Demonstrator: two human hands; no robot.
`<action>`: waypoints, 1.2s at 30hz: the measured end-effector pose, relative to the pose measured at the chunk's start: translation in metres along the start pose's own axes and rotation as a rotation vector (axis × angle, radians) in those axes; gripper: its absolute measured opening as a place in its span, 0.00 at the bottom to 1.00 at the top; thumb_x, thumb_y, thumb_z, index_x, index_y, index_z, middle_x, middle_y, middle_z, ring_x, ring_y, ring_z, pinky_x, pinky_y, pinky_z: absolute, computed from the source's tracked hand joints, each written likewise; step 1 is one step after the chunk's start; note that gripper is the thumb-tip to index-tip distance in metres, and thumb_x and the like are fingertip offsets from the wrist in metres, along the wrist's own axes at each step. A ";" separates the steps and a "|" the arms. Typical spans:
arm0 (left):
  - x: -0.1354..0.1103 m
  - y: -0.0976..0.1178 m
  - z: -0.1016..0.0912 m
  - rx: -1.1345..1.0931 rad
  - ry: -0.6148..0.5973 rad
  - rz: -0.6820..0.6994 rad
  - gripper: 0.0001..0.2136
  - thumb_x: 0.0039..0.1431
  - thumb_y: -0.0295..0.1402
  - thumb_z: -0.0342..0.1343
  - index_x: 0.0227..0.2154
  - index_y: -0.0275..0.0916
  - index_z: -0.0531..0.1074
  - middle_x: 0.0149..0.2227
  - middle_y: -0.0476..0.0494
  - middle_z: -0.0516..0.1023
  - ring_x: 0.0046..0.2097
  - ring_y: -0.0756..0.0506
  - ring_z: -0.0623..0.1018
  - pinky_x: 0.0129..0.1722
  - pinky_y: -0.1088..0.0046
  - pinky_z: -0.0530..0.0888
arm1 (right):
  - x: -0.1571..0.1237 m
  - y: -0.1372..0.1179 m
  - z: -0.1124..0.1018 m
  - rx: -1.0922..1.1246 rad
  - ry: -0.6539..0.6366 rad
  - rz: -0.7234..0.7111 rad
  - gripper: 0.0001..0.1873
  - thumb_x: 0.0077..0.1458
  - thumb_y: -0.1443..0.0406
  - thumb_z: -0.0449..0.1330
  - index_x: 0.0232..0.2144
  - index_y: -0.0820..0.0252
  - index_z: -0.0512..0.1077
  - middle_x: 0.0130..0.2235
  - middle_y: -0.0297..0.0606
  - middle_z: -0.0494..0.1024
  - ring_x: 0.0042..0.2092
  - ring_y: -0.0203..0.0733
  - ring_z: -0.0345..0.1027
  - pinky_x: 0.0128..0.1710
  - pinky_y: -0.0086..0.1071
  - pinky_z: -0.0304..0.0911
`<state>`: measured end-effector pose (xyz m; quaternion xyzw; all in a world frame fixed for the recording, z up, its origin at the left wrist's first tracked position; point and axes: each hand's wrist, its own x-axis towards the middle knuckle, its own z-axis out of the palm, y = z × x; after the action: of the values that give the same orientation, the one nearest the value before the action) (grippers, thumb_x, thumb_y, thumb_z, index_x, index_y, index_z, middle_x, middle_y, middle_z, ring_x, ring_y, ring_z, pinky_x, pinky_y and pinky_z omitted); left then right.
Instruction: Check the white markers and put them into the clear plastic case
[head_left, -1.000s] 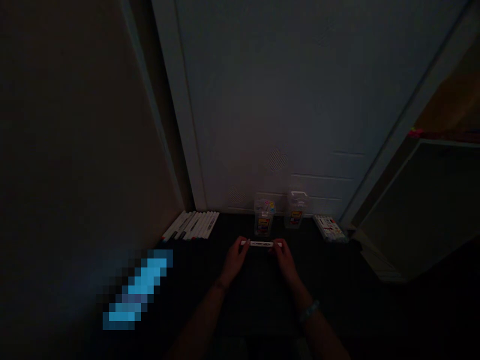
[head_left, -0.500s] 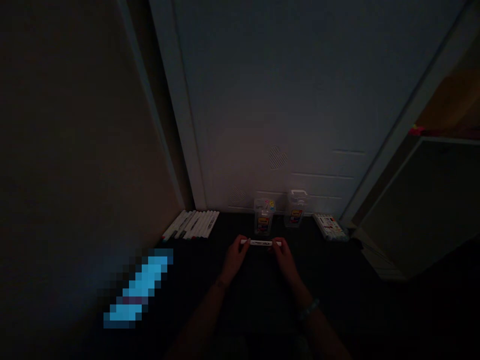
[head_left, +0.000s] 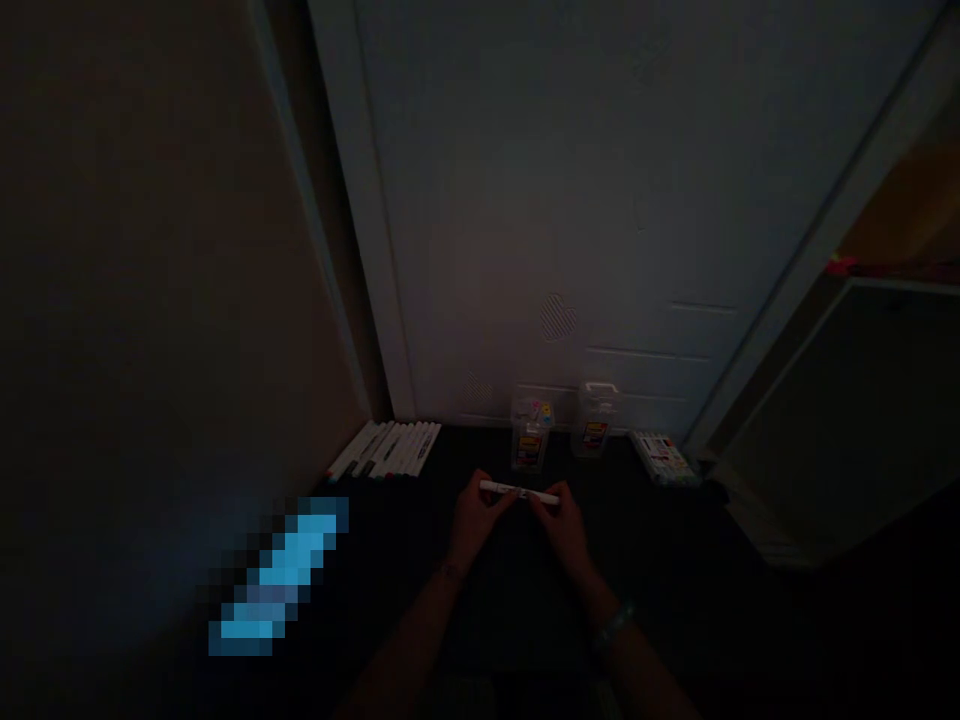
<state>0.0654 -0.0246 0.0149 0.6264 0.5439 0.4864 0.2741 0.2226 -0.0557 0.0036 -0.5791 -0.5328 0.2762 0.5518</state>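
At lower centre of the frame, a white marker (head_left: 495, 487) lies crosswise between the person's two hands, its right end slightly lower in the picture. Left hand (head_left: 472, 515): closed in a pinch on the marker's left part. Right hand (head_left: 568, 522): closed likewise on the right part, the fingertips of both nearly meeting at mid-barrel. Whether the marker touches the surface cannot be told in this light.

Assessment of handling: a light, even pinch from both sides should stop the smooth barrel rolling. Steady wrists are advised; too hard a squeeze at one end would likely swing the other out of line.

Surface: dark tabletop (head_left: 517, 590). A row of white markers (head_left: 397, 450) lies side by side left of centre. Beyond the hands stand a left clear container (head_left: 530, 452), coloured items at its top, and a right clear container (head_left: 595, 436). A marker pack (head_left: 663, 457) lies further right.

Room: very dim. A pale panel (head_left: 480, 200) with a hatched heart (head_left: 558, 318) fills upper centre; a blue pixelated patch (head_left: 279, 578) glows lower left, nature undetermined
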 end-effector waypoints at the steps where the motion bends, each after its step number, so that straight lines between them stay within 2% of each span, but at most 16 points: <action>1: 0.000 0.002 0.001 0.006 0.016 -0.011 0.18 0.42 0.49 0.58 0.25 0.40 0.63 0.19 0.56 0.61 0.23 0.52 0.62 0.21 0.79 0.55 | 0.000 0.000 0.000 -0.020 0.012 -0.004 0.15 0.46 0.53 0.58 0.29 0.57 0.63 0.24 0.30 0.68 0.26 0.37 0.61 0.24 0.27 0.55; 7: -0.002 0.008 0.003 0.025 0.046 -0.035 0.18 0.41 0.50 0.58 0.24 0.40 0.63 0.19 0.56 0.61 0.22 0.52 0.61 0.21 0.79 0.55 | 0.000 -0.001 0.003 -0.020 0.021 -0.011 0.16 0.47 0.52 0.58 0.29 0.58 0.63 0.24 0.30 0.68 0.25 0.36 0.60 0.23 0.26 0.54; 18: 0.001 0.002 0.000 -0.075 -0.009 -0.009 0.16 0.46 0.49 0.55 0.26 0.40 0.63 0.21 0.56 0.62 0.24 0.52 0.63 0.23 0.79 0.59 | -0.002 -0.011 0.000 0.035 -0.018 -0.023 0.16 0.49 0.51 0.56 0.29 0.57 0.66 0.25 0.31 0.68 0.26 0.36 0.60 0.24 0.27 0.54; 29: 0.001 0.004 -0.005 -0.130 -0.077 -0.017 0.15 0.50 0.48 0.51 0.27 0.40 0.65 0.22 0.54 0.65 0.26 0.51 0.66 0.25 0.79 0.62 | -0.002 -0.011 -0.005 0.045 -0.064 -0.072 0.14 0.54 0.54 0.51 0.33 0.57 0.67 0.31 0.34 0.71 0.33 0.39 0.63 0.33 0.29 0.57; 36: 0.001 0.002 -0.005 -0.145 -0.081 0.009 0.15 0.54 0.47 0.47 0.29 0.40 0.66 0.25 0.52 0.68 0.29 0.49 0.68 0.30 0.77 0.65 | -0.002 -0.013 -0.007 0.120 -0.038 -0.008 0.16 0.55 0.52 0.48 0.35 0.57 0.67 0.31 0.34 0.71 0.32 0.38 0.63 0.31 0.28 0.58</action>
<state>0.0613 -0.0252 0.0187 0.6265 0.4931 0.4999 0.3384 0.2241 -0.0627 0.0172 -0.5376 -0.5280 0.3165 0.5763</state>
